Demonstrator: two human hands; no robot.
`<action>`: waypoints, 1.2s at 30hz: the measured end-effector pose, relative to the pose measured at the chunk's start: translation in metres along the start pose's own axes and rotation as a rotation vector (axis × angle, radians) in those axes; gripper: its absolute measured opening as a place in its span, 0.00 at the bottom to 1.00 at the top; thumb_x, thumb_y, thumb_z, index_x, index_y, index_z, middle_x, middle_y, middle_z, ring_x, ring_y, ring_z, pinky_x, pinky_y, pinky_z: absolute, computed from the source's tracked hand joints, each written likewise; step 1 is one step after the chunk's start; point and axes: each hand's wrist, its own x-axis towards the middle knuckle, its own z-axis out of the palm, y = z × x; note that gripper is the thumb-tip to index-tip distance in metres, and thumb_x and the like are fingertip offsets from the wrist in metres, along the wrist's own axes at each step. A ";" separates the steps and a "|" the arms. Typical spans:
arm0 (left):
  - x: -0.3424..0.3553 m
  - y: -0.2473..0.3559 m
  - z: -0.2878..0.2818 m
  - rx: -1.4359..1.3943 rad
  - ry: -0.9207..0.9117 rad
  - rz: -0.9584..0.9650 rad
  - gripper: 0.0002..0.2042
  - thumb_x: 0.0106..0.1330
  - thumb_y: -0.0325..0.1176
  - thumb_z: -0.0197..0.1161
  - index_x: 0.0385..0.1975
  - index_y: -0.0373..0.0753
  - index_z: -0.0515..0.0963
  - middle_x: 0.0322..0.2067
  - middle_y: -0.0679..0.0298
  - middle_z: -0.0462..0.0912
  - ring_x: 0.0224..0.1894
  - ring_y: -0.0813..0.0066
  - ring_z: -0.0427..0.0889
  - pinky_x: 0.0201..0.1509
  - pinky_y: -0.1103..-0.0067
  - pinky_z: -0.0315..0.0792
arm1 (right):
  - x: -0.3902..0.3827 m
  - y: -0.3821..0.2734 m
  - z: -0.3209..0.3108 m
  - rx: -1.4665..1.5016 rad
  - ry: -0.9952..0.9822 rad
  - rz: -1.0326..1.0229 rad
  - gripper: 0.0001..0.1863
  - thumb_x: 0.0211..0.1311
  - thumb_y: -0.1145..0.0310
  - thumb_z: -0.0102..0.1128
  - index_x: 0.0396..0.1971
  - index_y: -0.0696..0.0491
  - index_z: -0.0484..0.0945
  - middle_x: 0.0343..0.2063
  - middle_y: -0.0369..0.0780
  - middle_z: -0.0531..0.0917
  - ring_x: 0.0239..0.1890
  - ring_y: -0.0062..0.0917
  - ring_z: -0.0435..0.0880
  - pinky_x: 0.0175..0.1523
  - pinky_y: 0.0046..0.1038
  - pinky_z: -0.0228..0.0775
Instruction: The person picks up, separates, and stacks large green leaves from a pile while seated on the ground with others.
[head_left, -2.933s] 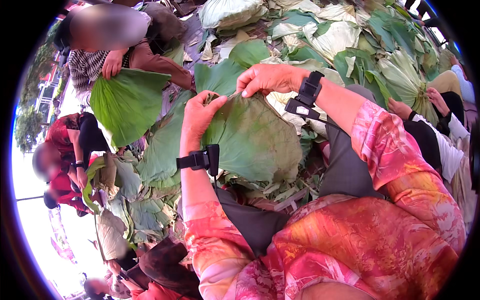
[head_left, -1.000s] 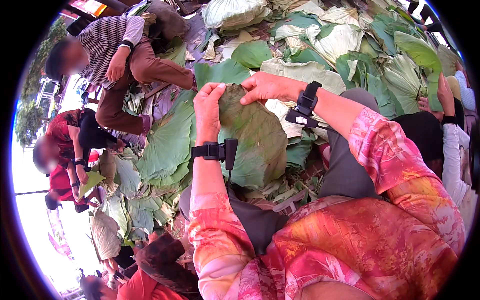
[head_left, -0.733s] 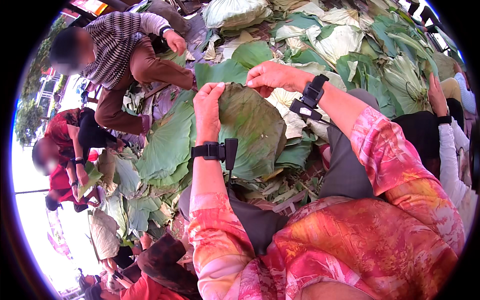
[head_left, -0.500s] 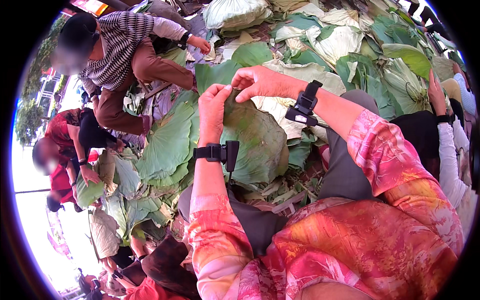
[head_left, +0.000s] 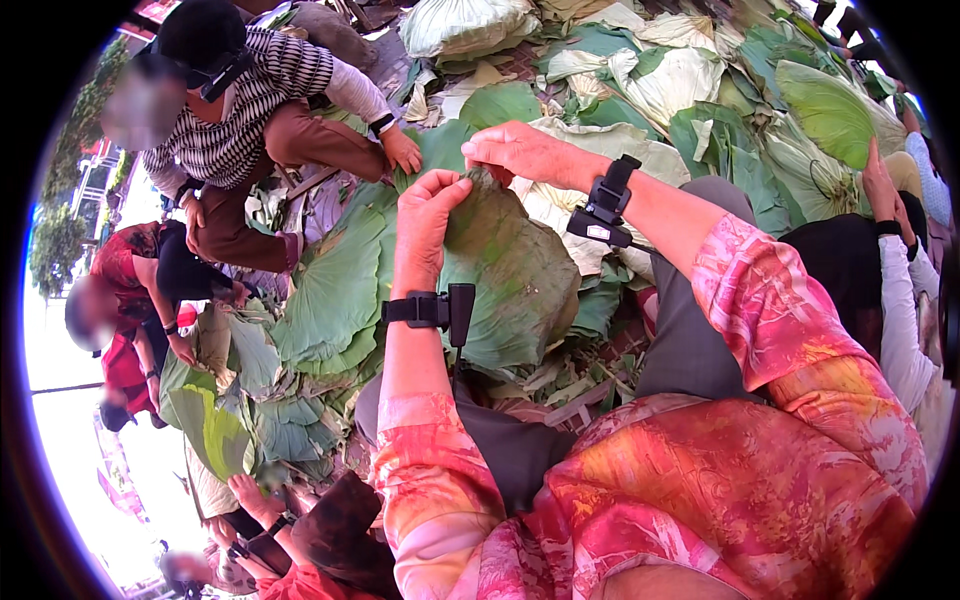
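A large lotus leaf (head_left: pixel 512 275), green turning brown, hangs below my two hands in front of my knees. My left hand (head_left: pixel 428 220) is closed in a pinch on the leaf's upper edge, its thumb pressed to the fingertips. Close by on the right, my right hand (head_left: pixel 532 158) also pinches the top edge, with its palm side turned away. The exact spot under the right fingertips is partly hidden. Just left of the held leaf lie more broad green lotus leaves (head_left: pixel 330 285), overlapping one another.
A bundle of pale folded leaves (head_left: pixel 470 25) sits at the far side, and a heap of leaves (head_left: pixel 680 85) covers the far right. A co-worker in a striped top (head_left: pixel 285 75) crouches at the far left, one hand near my leaf. Other people work at the left and right edges.
My right hand has gone from open, curved fingers to a pinch on the leaf's edge. The striped-top co-worker has leaned nearer, reaching towards the leaves. At lower left someone has raised a yellow-green leaf.
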 end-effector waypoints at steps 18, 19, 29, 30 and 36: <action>-0.005 0.004 0.001 0.070 0.065 0.071 0.03 0.58 0.28 0.63 0.28 0.36 0.80 0.24 0.76 0.77 0.27 0.90 0.69 0.32 0.89 0.62 | 0.000 -0.001 0.006 -0.195 -0.033 -0.120 0.06 0.60 0.70 0.55 0.32 0.56 0.75 0.23 0.31 0.76 0.24 0.13 0.73 0.30 0.19 0.68; -0.005 0.003 -0.001 0.078 0.066 0.072 0.03 0.58 0.28 0.63 0.28 0.36 0.80 0.24 0.76 0.76 0.26 0.90 0.68 0.32 0.89 0.62 | 0.000 -0.001 0.008 -0.198 -0.030 -0.119 0.06 0.60 0.70 0.55 0.32 0.56 0.76 0.23 0.31 0.76 0.24 0.13 0.73 0.30 0.19 0.68; -0.004 0.003 -0.003 0.192 0.058 0.065 0.03 0.59 0.28 0.62 0.29 0.37 0.80 0.25 0.77 0.76 0.28 0.90 0.69 0.34 0.89 0.62 | -0.002 -0.006 0.007 -0.213 -0.031 -0.083 0.06 0.58 0.69 0.55 0.29 0.56 0.76 0.22 0.32 0.76 0.23 0.13 0.73 0.29 0.19 0.67; -0.004 0.003 -0.004 0.201 0.041 0.048 0.03 0.59 0.28 0.62 0.30 0.37 0.80 0.26 0.77 0.77 0.29 0.90 0.70 0.36 0.89 0.62 | -0.002 -0.007 0.007 -0.213 -0.043 -0.082 0.06 0.58 0.68 0.55 0.29 0.56 0.76 0.21 0.31 0.76 0.23 0.13 0.73 0.28 0.19 0.67; -0.004 0.002 -0.003 -0.023 0.003 0.029 0.02 0.57 0.27 0.63 0.27 0.37 0.80 0.24 0.76 0.77 0.27 0.89 0.70 0.34 0.89 0.63 | -0.002 -0.006 0.006 -0.121 -0.104 -0.053 0.07 0.60 0.68 0.55 0.30 0.56 0.75 0.22 0.31 0.75 0.23 0.13 0.72 0.29 0.18 0.66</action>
